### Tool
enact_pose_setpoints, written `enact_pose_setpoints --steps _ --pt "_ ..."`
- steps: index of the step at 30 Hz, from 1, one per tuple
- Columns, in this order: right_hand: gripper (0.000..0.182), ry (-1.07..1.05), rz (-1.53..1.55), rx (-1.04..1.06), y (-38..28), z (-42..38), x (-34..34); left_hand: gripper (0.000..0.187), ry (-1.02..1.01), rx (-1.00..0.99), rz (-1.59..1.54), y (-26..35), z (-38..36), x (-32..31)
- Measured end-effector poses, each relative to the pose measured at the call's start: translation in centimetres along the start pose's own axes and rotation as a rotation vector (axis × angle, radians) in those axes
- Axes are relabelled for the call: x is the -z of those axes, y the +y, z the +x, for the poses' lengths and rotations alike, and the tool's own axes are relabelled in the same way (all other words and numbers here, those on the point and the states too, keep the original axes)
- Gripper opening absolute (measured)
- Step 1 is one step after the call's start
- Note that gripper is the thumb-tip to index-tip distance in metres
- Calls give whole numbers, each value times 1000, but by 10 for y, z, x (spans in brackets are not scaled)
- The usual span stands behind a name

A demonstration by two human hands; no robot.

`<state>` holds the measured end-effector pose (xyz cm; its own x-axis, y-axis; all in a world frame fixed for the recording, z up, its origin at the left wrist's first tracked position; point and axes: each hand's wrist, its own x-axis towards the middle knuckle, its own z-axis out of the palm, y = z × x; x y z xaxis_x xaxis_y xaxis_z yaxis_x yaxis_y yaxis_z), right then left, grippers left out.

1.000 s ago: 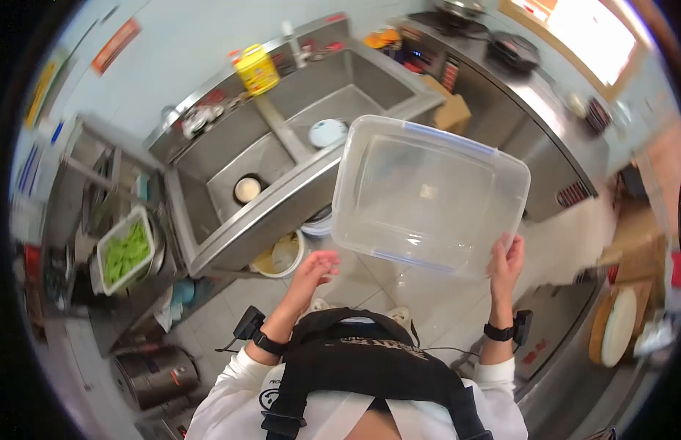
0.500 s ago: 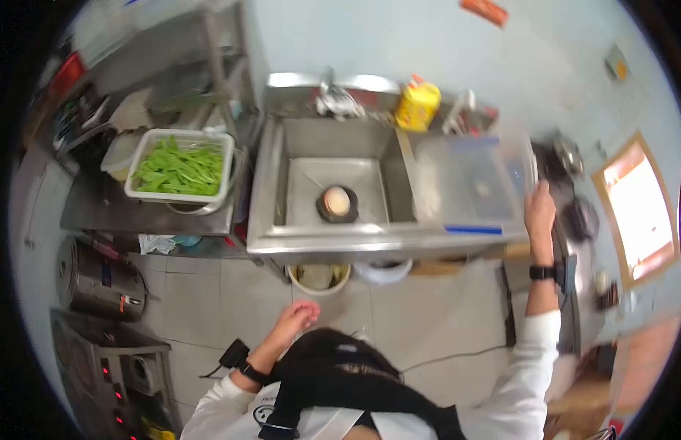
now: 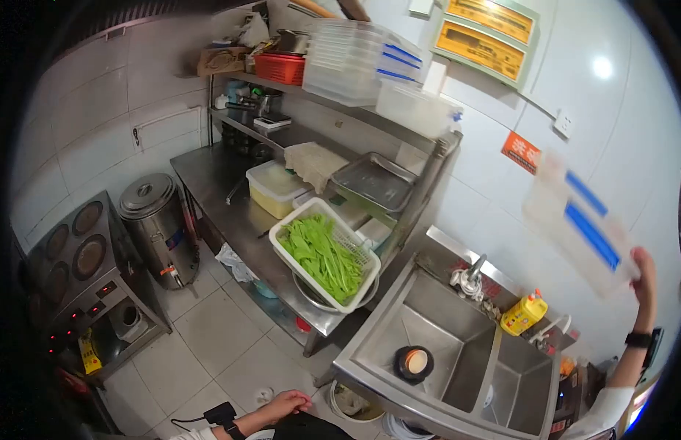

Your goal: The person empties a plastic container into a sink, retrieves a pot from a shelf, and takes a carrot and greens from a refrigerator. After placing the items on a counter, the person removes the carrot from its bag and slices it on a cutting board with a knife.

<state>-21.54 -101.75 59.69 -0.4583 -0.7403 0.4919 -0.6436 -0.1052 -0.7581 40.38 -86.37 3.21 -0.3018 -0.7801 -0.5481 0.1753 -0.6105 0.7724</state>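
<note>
My right hand (image 3: 643, 277) is raised at the right, gripping the edge of a translucent plastic container (image 3: 568, 224) with blue clips. The container hangs in the air in front of the wall, somewhat blurred. My left hand (image 3: 290, 405) is low near my waist, with its fingers loosely curled and nothing visible in them. Below the container is a two-basin metal sink (image 3: 494, 359). A dark round object with a pale top (image 3: 415, 361) sits in its left basin. A yellow bottle (image 3: 524, 313) stands at the sink's back edge, near the tap (image 3: 474, 270).
Left of the sink, a white basket (image 3: 370, 282) of green leaves (image 3: 318, 253) sits on a metal shelf unit (image 3: 216, 176). Stacked clear containers (image 3: 348, 62) occupy its upper shelf. A steel pot (image 3: 153, 227) and a stove (image 3: 76, 257) stand farther left. A bucket (image 3: 355, 405) is under the sink.
My right hand has lifted the translucent container off the right basin, which now shows uncovered. The view has turned left and up towards the shelves. My left hand stays low.
</note>
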Motion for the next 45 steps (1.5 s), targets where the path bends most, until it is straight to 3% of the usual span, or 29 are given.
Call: enact_pose_setpoints --steps 3,5,8,9,10,11,12,14,15,17,21,23,24,26,32,34,38,45 --pt "39 -280 368 -31 -82 58 -71 22 -26 -32 -84 -6 29 56" --pt "43 -232 373 89 -171 29 -140 24 -72 -7 -215 -8 56 100" --pt "49 -223 390 132 -257 34 -219 21 -71 -86 -163 49 43 158" --pt "52 -212 386 139 -283 34 -247 28 6 -75 -91 122 -11 155" --pt "58 -120 369 206 -307 22 -279 28 -11 -81 -76 134 -16 176" --pt "60 -161 336 76 -328 34 -299 26 116 -140 -46 141 -17 203" --pt "65 -122 304 143 -344 30 -327 25 244 -202 -17 149 -19 229" --pt "67 -117 201 184 -369 27 -374 24 260 -255 -139 162 -26 272" --pt "69 -104 175 161 -375 36 -398 24 247 -258 -131 173 -32 284" --pt "66 -148 173 146 -388 37 -439 22 446 -246 -191 193 -42 304" --pt "46 -329 105 178 -382 72 -503 21 505 -244 -191 199 -40 329" --pt "30 -252 76 186 -374 81 -539 22 541 -300 -296 198 -41 330" --pt "30 -261 86 188 -370 87 -555 22 555 -303 -298 193 -40 335" --pt "22 -242 57 197 -358 95 -581 23 528 -212 -251 180 -33 348" --pt "19 -76 145 368 -333 98 -624 22 587 -142 -250 217 -18 334" --pt "21 -74 233 319 -340 73 -627 19 463 -186 -336 186 28 367" --pt "29 -162 317 354 -330 70 -619 17 490 -158 -254 270 40 327" --pt "27 -47 417 392 -352 75 -631 16 225 -131 -99 324 82 318"
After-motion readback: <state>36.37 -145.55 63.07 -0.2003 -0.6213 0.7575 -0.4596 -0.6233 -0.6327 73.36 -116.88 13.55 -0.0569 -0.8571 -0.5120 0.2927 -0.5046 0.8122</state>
